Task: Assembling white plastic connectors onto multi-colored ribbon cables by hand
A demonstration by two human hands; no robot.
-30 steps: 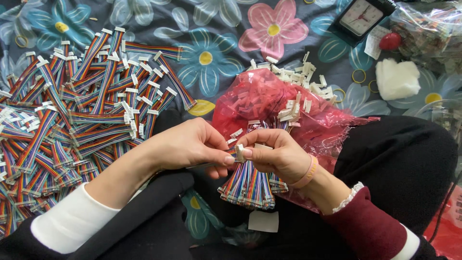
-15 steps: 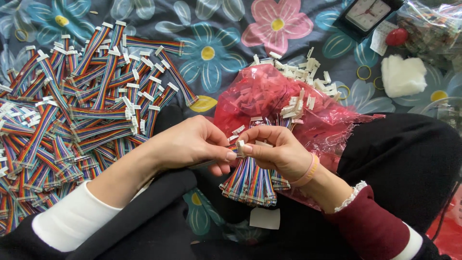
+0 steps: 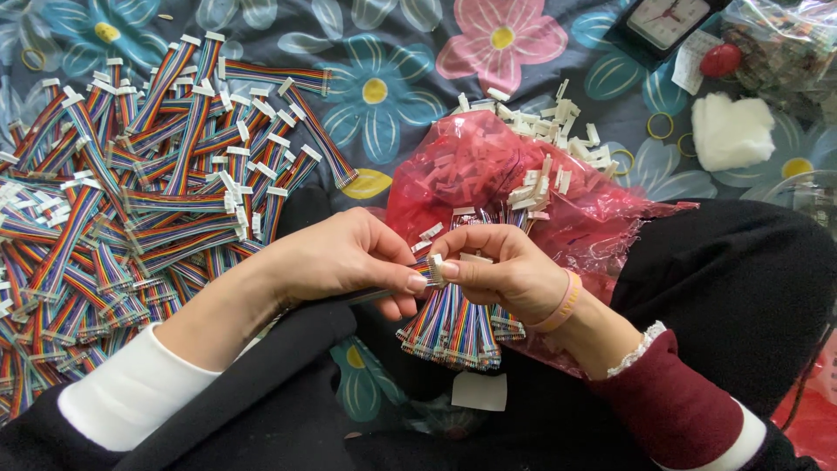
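**Two hands seating a connector on a ribbon cable**

One small white connector [image 3: 435, 267] sits pinched between both hands at mid-frame, above the person's lap. Left hand [image 3: 340, 257] fingers clenched, thumb and forefinger gripping a rainbow ribbon cable [image 3: 420, 277] right at its tip. Right hand [image 3: 501, 266] fingertips clamp the connector; same hand also keeps a bundle of ribbon cables [image 3: 453, 327] hanging down from the palm, ends fanned out.

Step in hand, by my read: pressing the connector onto the cable end. Whether it's fully seated — too small to tell. Next move likely calls for squaring wires to the housing and a firm straight push, without letting the bundle slip.

Just behind the hands, a red plastic bag [image 3: 488, 174] lies on the lap, loose white connectors [image 3: 540, 118] spilled over its top. Left side: big pile of finished cables [image 3: 148, 183] on the floral cloth [image 3: 384, 52]. Far right, well apart: a clock [image 3: 667, 17], white wad [image 3: 731, 131], rubber bands [image 3: 660, 126].
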